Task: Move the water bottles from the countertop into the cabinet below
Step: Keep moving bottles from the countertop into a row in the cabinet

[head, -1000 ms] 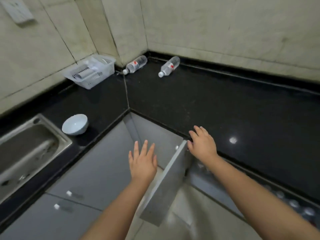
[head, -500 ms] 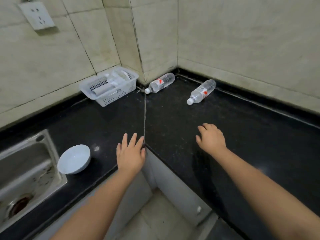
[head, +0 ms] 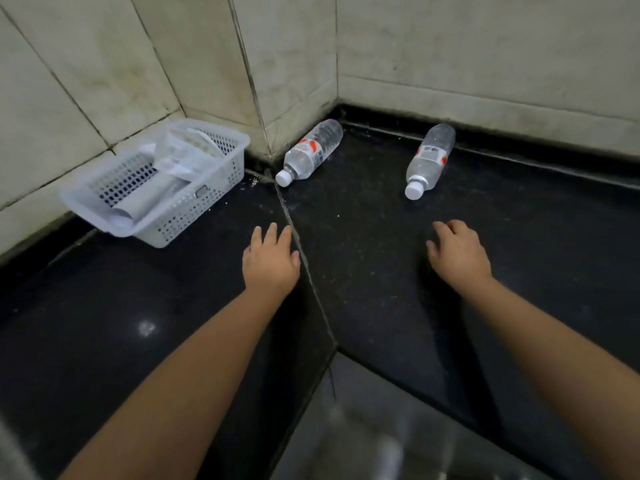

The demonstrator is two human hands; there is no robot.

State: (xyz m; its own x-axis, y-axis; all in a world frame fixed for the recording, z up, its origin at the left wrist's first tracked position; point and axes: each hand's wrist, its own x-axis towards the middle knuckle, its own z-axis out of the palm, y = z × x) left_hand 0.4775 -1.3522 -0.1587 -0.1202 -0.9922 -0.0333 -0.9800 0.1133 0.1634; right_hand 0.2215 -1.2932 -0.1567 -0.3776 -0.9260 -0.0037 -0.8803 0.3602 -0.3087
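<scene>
Two water bottles lie on their sides on the black worktop [head: 363,244] nr the back corner: left bottle [head: 310,151] against the tiled wall, cap twd the white basket [head: 194,202]; right bottle [head: 430,160] well apart from it, cap twd the person. Left hand [head: 270,263] & right hand [head: 458,254] are over the worktop short of the bottles, each grip apart, fingers loose, holding nothing.
</scene>
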